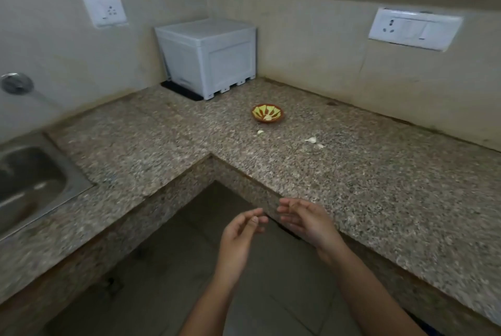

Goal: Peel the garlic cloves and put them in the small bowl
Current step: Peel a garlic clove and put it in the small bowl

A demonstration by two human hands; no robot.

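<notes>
A small brown bowl with a yellow-green pattern sits on the granite counter, far from me, with a pale piece inside. One garlic clove lies just in front of the bowl. Two more garlic pieces lie to the right of it. My left hand and my right hand hover close together off the counter's front edge, over the floor. Both have loosely curled, parted fingers and I see nothing held in either.
A white plastic box stands in the back corner on a black mat. A steel sink is set in the counter at the left, with a tap on the wall above. Socket plates are on both walls.
</notes>
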